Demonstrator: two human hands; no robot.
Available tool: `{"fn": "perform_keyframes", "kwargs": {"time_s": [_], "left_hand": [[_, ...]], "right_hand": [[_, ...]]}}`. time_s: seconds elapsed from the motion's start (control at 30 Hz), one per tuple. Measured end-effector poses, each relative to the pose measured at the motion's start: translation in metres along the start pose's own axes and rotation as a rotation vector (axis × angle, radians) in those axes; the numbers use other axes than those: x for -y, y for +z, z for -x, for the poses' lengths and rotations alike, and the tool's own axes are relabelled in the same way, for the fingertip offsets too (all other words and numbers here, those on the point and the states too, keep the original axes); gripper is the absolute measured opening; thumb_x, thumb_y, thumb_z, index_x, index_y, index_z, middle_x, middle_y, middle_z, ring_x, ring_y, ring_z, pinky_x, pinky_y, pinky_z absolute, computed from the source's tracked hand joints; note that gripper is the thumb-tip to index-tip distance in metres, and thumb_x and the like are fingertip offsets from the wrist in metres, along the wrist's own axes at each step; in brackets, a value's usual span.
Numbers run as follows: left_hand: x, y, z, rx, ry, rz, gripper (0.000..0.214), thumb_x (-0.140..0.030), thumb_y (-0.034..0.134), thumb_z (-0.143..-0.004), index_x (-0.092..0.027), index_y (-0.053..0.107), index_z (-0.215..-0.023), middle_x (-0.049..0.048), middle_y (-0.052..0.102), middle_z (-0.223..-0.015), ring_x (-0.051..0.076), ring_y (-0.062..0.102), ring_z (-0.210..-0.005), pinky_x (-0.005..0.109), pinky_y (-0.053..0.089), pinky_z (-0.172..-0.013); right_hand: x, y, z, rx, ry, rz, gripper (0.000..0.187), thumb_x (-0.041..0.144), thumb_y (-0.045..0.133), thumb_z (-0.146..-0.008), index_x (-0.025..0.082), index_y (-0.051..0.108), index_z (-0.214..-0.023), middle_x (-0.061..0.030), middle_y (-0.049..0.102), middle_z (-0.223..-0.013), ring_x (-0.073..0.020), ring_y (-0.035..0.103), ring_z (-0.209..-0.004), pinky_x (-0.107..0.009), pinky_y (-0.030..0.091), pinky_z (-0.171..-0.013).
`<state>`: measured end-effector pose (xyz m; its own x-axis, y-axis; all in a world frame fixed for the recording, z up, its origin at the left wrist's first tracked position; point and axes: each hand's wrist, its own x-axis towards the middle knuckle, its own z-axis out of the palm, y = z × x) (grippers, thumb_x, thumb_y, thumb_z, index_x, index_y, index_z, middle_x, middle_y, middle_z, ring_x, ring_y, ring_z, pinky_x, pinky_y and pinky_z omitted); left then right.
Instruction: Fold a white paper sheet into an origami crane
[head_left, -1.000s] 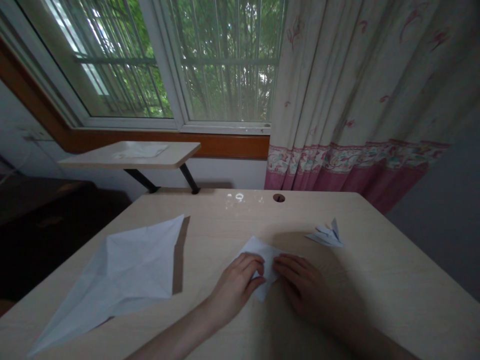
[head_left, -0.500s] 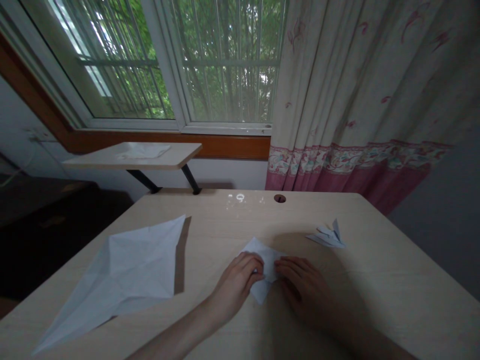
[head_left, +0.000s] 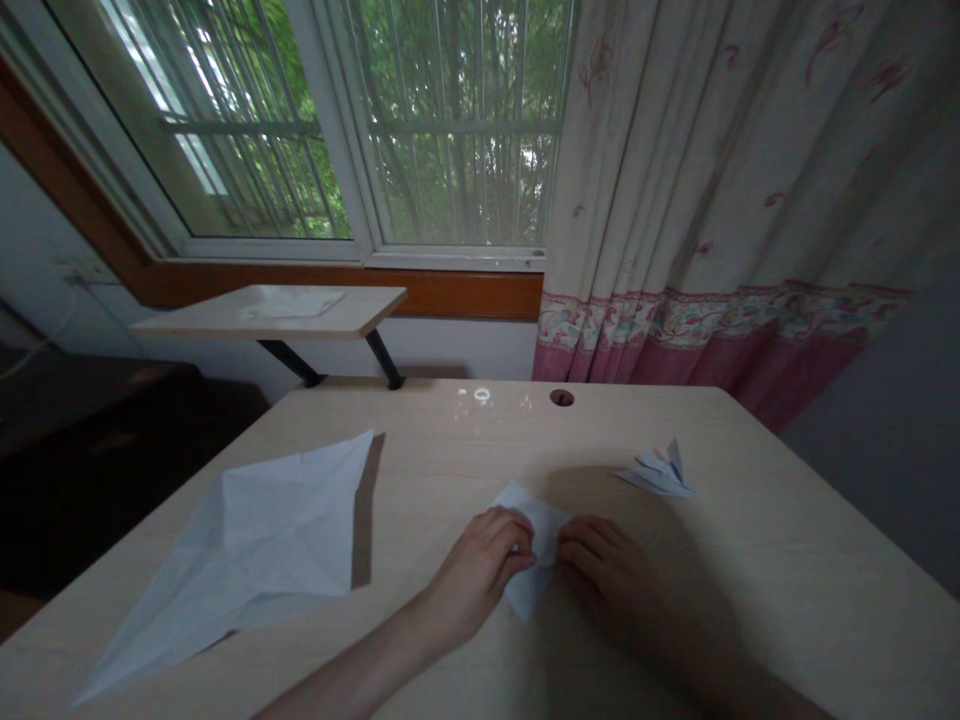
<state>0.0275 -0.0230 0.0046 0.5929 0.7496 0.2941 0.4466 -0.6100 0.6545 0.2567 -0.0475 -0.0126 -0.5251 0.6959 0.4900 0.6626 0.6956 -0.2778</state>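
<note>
A small white folded paper (head_left: 534, 520) lies on the light wooden desk (head_left: 787, 590) in front of me. My left hand (head_left: 480, 575) rests on its left side with fingers curled and the fingertips pinching the paper. My right hand (head_left: 611, 575) lies on its right side, fingers together and pressing the paper's edge. The middle of the paper is partly hidden under both hands.
A large creased white paper sheet (head_left: 247, 545) lies at the left of the desk. A small finished folded paper figure (head_left: 658, 473) sits at the right. A cable hole (head_left: 561, 398) is near the far edge. Behind are a small side table (head_left: 277, 310), a window and a curtain (head_left: 712, 200).
Both hands have drawn slightly closer together over the small paper, covering more of it. The paper's visible far part looks smaller.
</note>
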Motion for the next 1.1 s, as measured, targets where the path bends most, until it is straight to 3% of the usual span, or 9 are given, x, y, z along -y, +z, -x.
{"fn": "perform_keyframes", "kwargs": {"time_s": [0.2, 0.5, 0.8, 1.1], "left_hand": [[-0.003, -0.001, 0.003, 0.038, -0.020, -0.033, 0.018, -0.019, 0.074, -0.089, -0.020, 0.057, -0.093, 0.0033, 0.066, -0.107, 0.023, 0.059, -0.102, 0.034, 0.045, -0.090], [0.000, 0.001, 0.004, 0.018, 0.072, -0.034, 0.010, -0.014, 0.066, -0.094, -0.019, 0.059, -0.090, 0.0043, 0.066, -0.105, 0.021, 0.059, -0.101, 0.033, 0.047, -0.090], [-0.005, 0.002, 0.002, -0.020, -0.014, -0.027, 0.017, -0.009, 0.065, -0.091, -0.018, 0.056, -0.080, 0.0053, 0.062, -0.102, 0.021, 0.056, -0.102, 0.033, 0.048, -0.091], [-0.011, 0.010, 0.002, -0.043, -0.041, -0.189, 0.015, -0.012, 0.062, -0.092, -0.018, 0.057, -0.080, 0.0076, 0.060, -0.099, 0.025, 0.056, -0.098, 0.038, 0.051, -0.086]], "right_hand": [[0.001, 0.000, -0.001, 0.021, 0.067, -0.053, 0.020, 0.009, 0.049, -0.096, 0.022, 0.065, -0.094, -0.0047, 0.070, -0.096, -0.0212, 0.065, -0.091, -0.038, 0.054, -0.085], [0.008, -0.006, -0.004, 0.064, 0.096, -0.105, 0.018, 0.008, 0.050, -0.094, 0.021, 0.062, -0.096, -0.0058, 0.068, -0.099, -0.0216, 0.063, -0.095, -0.040, 0.054, -0.090], [0.008, -0.006, -0.007, 0.110, 0.192, -0.093, 0.011, 0.011, 0.056, -0.094, 0.020, 0.059, -0.088, -0.0072, 0.066, -0.101, -0.0231, 0.062, -0.095, -0.042, 0.054, -0.088], [0.005, -0.001, -0.005, 0.097, 0.208, -0.042, 0.012, 0.011, 0.054, -0.093, 0.021, 0.059, -0.088, -0.0081, 0.065, -0.101, -0.0235, 0.062, -0.094, -0.043, 0.055, -0.087]]}}
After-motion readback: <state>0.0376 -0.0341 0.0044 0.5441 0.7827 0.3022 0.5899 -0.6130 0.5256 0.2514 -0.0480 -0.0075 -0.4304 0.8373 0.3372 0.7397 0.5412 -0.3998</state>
